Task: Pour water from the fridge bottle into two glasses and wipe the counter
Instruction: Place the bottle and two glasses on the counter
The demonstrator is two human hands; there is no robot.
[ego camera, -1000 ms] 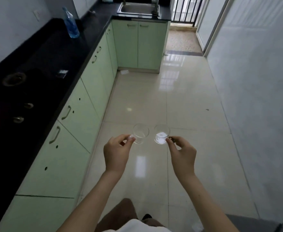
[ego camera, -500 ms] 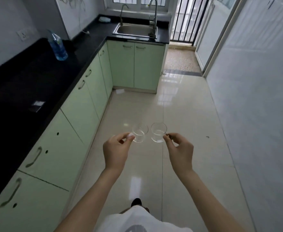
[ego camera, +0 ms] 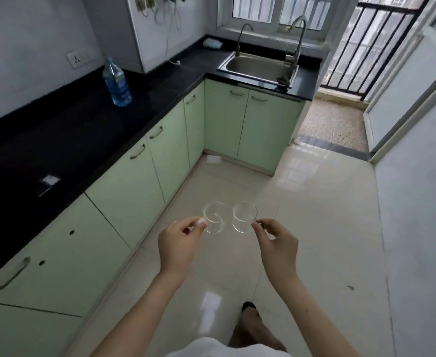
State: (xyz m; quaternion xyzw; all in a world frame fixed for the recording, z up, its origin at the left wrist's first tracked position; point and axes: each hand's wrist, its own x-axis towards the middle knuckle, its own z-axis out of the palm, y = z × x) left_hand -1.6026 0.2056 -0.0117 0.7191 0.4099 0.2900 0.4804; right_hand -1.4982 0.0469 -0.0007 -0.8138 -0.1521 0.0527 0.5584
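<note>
Nearer now — bottle (ego camera: 117,85), sink (ego camera: 259,67) — glasses (ego camera: 229,220) held.

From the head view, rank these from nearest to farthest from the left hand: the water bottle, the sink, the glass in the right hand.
From the left hand:
1. Right-hand glass, just to its right.
2. Water bottle, standing on the black counter, far left.
3. Sink, in the counter's far end under the window.

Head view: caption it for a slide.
Each hand, left hand and right hand, pinches an empty glass cup over the floor; water bottle waits on the counter.
</note>
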